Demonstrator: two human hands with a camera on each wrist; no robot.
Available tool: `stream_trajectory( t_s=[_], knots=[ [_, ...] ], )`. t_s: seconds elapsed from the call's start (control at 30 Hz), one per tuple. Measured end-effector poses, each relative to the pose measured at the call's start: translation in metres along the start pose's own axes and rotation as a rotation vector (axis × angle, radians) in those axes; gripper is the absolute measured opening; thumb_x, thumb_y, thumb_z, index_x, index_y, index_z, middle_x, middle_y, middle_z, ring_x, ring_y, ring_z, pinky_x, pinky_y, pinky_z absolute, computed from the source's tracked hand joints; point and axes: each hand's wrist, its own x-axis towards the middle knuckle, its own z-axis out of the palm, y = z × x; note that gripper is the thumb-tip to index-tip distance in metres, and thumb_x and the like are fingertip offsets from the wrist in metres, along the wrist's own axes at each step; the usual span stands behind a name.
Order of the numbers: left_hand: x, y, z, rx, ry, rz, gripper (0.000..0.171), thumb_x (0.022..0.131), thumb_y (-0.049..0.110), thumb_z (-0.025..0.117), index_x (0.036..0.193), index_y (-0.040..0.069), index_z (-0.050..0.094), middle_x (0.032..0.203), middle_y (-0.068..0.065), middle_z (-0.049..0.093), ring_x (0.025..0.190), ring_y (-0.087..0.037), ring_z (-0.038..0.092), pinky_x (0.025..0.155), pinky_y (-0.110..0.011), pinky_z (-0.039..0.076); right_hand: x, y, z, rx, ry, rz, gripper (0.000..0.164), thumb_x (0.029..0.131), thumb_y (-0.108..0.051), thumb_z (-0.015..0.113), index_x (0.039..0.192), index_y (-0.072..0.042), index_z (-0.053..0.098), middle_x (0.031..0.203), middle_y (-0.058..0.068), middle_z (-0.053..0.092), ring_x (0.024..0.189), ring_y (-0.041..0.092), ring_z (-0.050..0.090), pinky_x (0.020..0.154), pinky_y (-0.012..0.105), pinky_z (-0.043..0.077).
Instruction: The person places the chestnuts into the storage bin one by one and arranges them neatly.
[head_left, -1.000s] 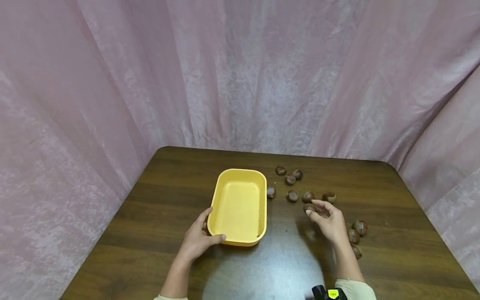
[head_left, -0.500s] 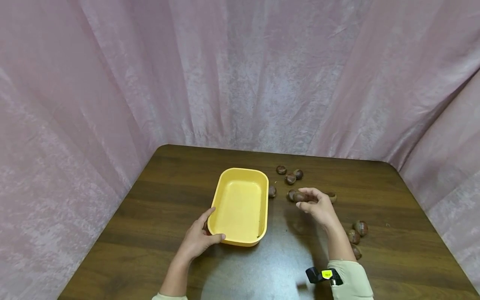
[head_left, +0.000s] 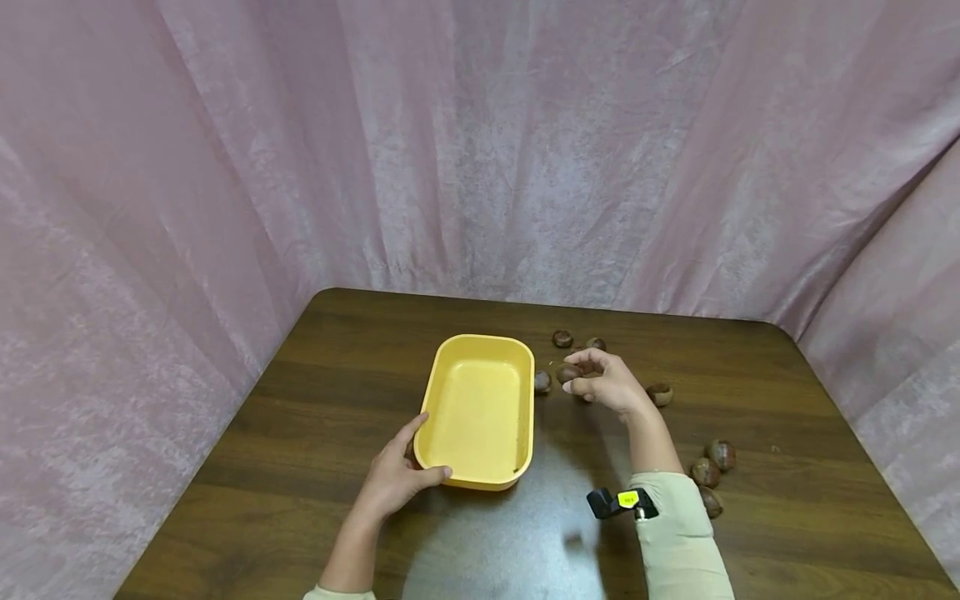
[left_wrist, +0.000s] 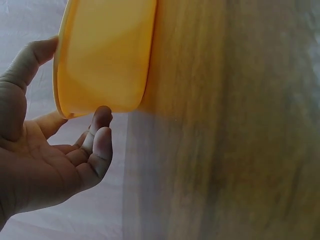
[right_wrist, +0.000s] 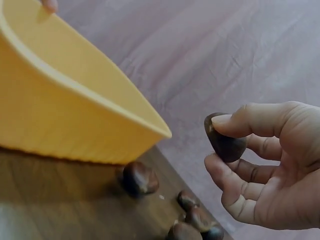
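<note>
A yellow plastic container [head_left: 478, 408] stands on the wooden table with nothing but a dark speck inside. My left hand [head_left: 393, 477] grips its near left corner, thumb on the near rim and index finger along the left side; the left wrist view shows the other fingers curled by the outer wall [left_wrist: 105, 60]. To the right of the container, my right hand [head_left: 611, 385] pinches a brown chestnut [right_wrist: 230, 146] between thumb and fingers, raised off the table. A loose chestnut [head_left: 542, 382] lies beside the container's right wall.
Several chestnuts are spread right of the container: a far group partly behind my right hand, including one chestnut [head_left: 562, 339], a single chestnut [head_left: 659, 394], and a cluster [head_left: 706, 472] by my right forearm. A pink curtain [head_left: 495, 150] hangs behind the table [head_left: 810, 517].
My right hand has carried the chestnut leftward and away from me, toward the container's right side. My left hand keeps its grip on the container, which stays nearly in place.
</note>
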Motion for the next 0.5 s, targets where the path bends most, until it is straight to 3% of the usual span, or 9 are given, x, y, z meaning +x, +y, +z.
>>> stream_trajectory(
  t_s=[0.2,0.37,0.5],
  knots=[
    [0.0,0.001,-0.001,-0.019,-0.015,-0.005,0.092,0.066,0.02,0.085,0.143,0.013,0.036,0.097,-0.01,0.059,0.07,-0.017,0.055,0.063,-0.032,0.045,0.016,-0.014,0.01,0.004,-0.045,0.021,0.047,0.077,0.0,0.071,0.12,0.002,0.053,0.108,0.015,0.05,0.083,0.021,0.045,0.06,0.032,0.041],
    [0.001,0.0,-0.001,-0.015,-0.02,0.003,0.092,0.066,0.022,0.085,0.143,0.013,0.035,0.097,-0.011,0.061,0.071,-0.017,0.056,0.064,-0.032,0.045,0.033,-0.02,0.021,0.033,-0.098,0.053,0.046,0.076,0.002,0.07,0.12,0.003,0.053,0.104,0.013,0.053,0.072,0.019,0.047,0.057,0.03,0.04],
    [0.001,-0.002,-0.001,-0.027,-0.024,0.006,0.092,0.066,0.022,0.085,0.143,0.013,0.035,0.097,-0.013,0.061,0.074,-0.017,0.058,0.064,-0.032,0.046,0.045,-0.024,0.031,0.049,-0.136,0.065,0.043,0.076,0.002,0.071,0.116,0.0,0.056,0.106,0.012,0.057,0.075,0.02,0.051,0.061,0.033,0.043]
  ],
)
